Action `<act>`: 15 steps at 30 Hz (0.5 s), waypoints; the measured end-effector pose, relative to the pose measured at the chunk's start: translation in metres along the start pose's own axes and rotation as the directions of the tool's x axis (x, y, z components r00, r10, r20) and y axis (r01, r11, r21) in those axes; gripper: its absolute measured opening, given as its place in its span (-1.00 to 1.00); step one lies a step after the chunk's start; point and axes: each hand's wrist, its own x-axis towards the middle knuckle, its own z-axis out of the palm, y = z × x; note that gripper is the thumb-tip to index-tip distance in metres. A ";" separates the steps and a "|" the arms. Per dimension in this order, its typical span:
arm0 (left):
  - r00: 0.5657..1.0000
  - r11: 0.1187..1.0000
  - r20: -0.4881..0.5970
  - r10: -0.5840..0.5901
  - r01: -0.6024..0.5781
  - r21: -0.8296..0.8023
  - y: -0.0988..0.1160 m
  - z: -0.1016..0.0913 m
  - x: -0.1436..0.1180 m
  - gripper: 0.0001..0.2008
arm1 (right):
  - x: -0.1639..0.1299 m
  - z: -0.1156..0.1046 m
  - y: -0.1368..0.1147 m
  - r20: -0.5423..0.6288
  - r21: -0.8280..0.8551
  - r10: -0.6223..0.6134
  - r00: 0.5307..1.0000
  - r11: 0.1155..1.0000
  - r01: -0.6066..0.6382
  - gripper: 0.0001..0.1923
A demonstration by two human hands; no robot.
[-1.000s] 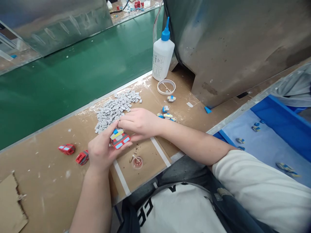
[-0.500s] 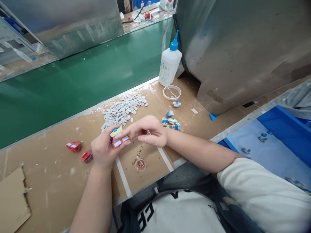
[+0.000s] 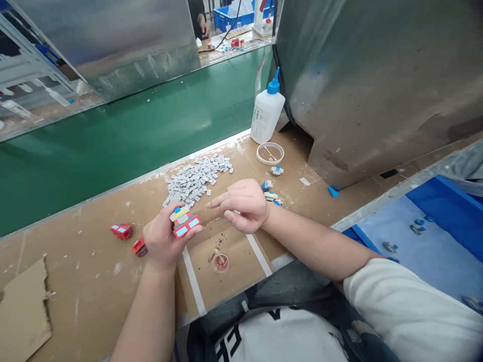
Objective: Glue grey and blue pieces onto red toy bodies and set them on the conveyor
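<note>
My left hand (image 3: 162, 235) grips a small red toy vehicle (image 3: 187, 228) with light-blue windows. A grey, yellow and blue piece (image 3: 178, 215) sits at its upper side, partly hidden by the fingers. To the right, my right hand (image 3: 247, 205) hovers over the table, apart from the toy, with its index finger stretched out and nothing visible in it. Beyond both hands lies a heap of small grey tiles (image 3: 196, 178). Two more red toy pieces, one farther left (image 3: 121, 231) and one (image 3: 139, 247) by my left wrist, rest on the brown tabletop.
A small clear cup (image 3: 221, 262) with reddish contents and a stick stands near the front edge. At the back are a white bottle (image 3: 267, 116) with a blue nozzle and a tape ring (image 3: 258, 154). Several grey-blue-yellow pieces (image 3: 270, 196) lie beside my right wrist. Torn cardboard (image 3: 24, 311) is at left.
My right hand has drawn back to the right from the toy, which it was touching. My left hand still holds the toy, now with more of its top showing. The camera view has shifted slightly.
</note>
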 end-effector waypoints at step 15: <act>0.981 0.976 0.023 -0.195 0.191 0.099 0.002 0.033 -0.006 -0.65 | 0.016 0.047 0.002 0.443 0.320 0.679 0.586 0.490 -0.810 -0.38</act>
